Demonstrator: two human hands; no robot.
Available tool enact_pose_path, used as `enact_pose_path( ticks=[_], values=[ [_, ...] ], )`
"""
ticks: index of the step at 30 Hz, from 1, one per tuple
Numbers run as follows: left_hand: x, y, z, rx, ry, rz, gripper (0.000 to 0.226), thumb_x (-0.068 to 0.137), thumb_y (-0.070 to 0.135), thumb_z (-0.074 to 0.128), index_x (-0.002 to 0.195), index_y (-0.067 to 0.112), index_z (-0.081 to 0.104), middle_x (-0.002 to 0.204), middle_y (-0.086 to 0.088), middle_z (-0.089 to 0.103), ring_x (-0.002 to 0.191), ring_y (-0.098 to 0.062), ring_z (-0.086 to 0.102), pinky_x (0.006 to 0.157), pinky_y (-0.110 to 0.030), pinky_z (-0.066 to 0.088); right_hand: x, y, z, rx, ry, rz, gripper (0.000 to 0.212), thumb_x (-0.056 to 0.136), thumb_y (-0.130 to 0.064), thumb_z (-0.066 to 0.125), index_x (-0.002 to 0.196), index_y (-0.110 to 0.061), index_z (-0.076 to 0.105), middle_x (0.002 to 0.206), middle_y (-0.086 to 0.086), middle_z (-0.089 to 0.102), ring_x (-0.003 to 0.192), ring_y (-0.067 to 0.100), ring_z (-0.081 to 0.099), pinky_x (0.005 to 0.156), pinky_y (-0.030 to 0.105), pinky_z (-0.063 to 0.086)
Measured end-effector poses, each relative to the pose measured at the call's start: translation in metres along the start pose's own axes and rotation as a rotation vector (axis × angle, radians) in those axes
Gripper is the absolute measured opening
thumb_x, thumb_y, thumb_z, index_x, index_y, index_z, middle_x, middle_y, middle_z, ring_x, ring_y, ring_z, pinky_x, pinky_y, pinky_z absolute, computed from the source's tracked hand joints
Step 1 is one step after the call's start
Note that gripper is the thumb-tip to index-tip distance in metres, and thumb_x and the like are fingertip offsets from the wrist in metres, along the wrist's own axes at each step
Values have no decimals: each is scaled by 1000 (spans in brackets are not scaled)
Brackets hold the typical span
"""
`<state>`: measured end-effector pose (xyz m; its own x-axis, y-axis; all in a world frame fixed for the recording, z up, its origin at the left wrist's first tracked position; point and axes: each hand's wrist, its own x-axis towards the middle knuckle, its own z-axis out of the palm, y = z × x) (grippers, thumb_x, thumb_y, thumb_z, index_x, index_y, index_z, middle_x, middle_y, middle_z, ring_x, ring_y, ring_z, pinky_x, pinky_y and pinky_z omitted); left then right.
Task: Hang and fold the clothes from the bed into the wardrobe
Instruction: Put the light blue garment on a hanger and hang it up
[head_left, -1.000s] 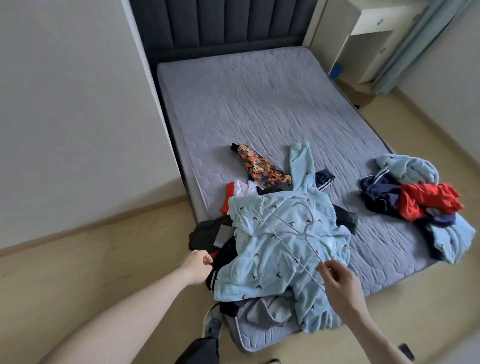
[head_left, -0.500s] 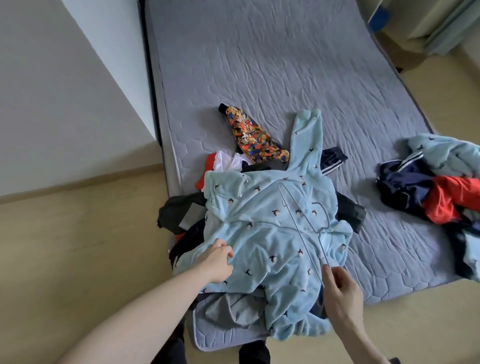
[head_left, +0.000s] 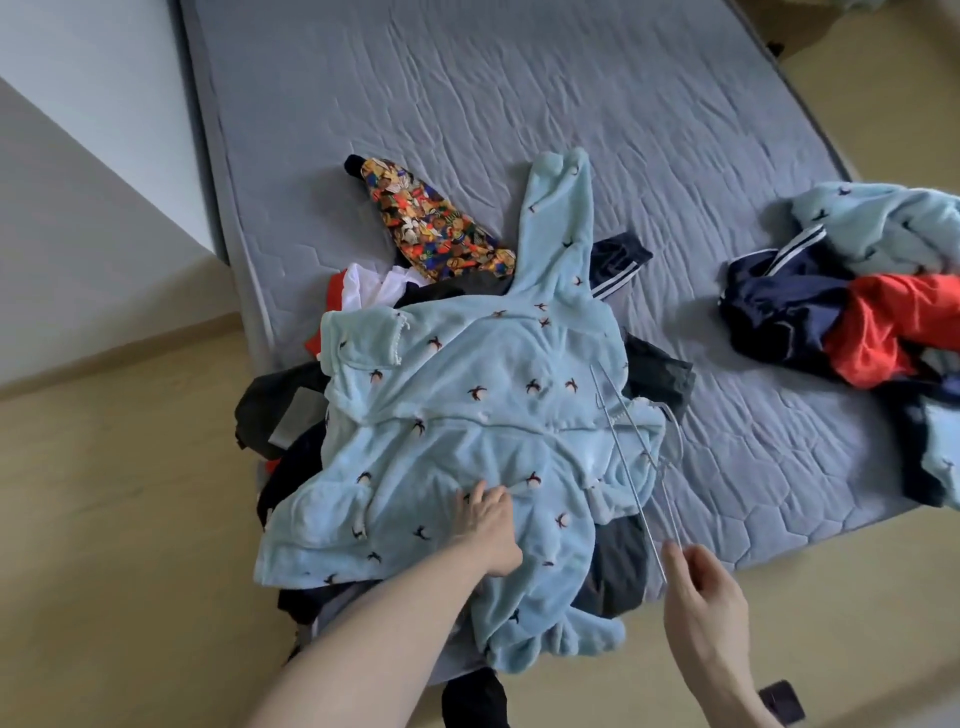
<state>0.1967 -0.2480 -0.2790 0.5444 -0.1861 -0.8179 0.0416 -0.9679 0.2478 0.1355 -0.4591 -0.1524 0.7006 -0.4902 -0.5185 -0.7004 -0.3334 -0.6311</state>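
A light blue fleece garment (head_left: 467, 415) with small bird prints lies spread on top of a pile of dark, red and white clothes at the near left corner of the grey mattress (head_left: 519, 104). My left hand (head_left: 488, 525) rests on its lower middle, fingers curled into the fabric. My right hand (head_left: 701, 587) pinches the near end of a thin wire hanger (head_left: 631, 457). The hanger reaches away from me over the garment's right edge.
A colourful patterned garment (head_left: 431, 223) lies just beyond the pile. A second heap (head_left: 857, 322) of navy, red and light blue clothes sits at the mattress's right edge. A white wall (head_left: 78, 182) stands to the left. Wooden floor surrounds the bed, with a dark object (head_left: 779, 701) by my right forearm.
My left hand moved right from the pile's left edge onto the blue garment. The hanger slid from the garment's middle to its right edge. The view came closer and tilted down.
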Motion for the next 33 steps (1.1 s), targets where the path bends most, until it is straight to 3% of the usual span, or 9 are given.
enact_pose_path(
  ticks=[4,6,8,10,13,17,23,28,33],
  values=[
    [-13,-14,-25,-357,272,-22,23,95,28,64,117,24,70,122,5,70,123,-18,59,123,-38,23,5,1,-7,-7,-2,9,45,100,-30,56,69,-4,37,55,-3,37,59,20,35,59,36,32],
    [-34,-24,-43,-566,319,-50,13,94,18,67,98,26,76,101,8,74,105,-15,67,101,-25,44,1,-9,-8,5,-10,25,45,99,-30,56,70,-5,33,60,2,35,59,19,33,58,35,30],
    [-61,-32,-58,-568,288,-31,13,96,15,67,97,24,76,98,10,72,95,-8,65,77,-11,44,-7,-20,-9,17,-16,27,42,97,-30,58,70,-13,31,62,1,32,60,18,30,58,35,28],
    [-88,-35,-70,-481,250,6,11,96,16,67,100,23,74,99,10,71,93,-7,63,67,-4,38,-14,-31,-12,13,-14,37,41,96,-29,60,70,-17,31,62,0,34,61,18,31,60,36,29],
    [-97,-29,-86,-304,208,68,17,97,23,63,113,24,68,122,7,60,112,-13,58,82,-18,39,-16,-35,-14,34,23,60,39,94,-27,59,68,-16,32,61,1,36,61,20,33,60,37,31],
    [-36,10,-108,-138,214,158,36,95,27,61,131,28,62,156,2,30,142,-21,34,108,-32,34,8,-28,-6,55,97,48,39,95,-21,59,67,-15,32,59,1,36,59,21,32,59,39,32],
    [78,79,-89,27,108,161,47,92,28,58,138,36,61,170,-2,7,154,-29,15,124,-41,18,33,17,6,103,116,47,44,95,-17,60,69,-17,26,59,-1,28,59,17,26,59,37,26],
    [112,66,-69,56,124,79,53,94,26,53,146,21,50,153,-3,46,143,-28,42,120,-48,26,39,44,5,128,153,78,50,93,-16,67,68,-18,24,53,-8,22,52,13,23,50,27,21],
    [62,22,-84,43,153,112,49,96,14,50,142,29,58,143,1,60,136,-20,51,127,-43,7,16,24,-9,147,123,71,49,93,-13,66,68,-19,24,56,-8,23,53,11,22,55,30,23]
  ],
)
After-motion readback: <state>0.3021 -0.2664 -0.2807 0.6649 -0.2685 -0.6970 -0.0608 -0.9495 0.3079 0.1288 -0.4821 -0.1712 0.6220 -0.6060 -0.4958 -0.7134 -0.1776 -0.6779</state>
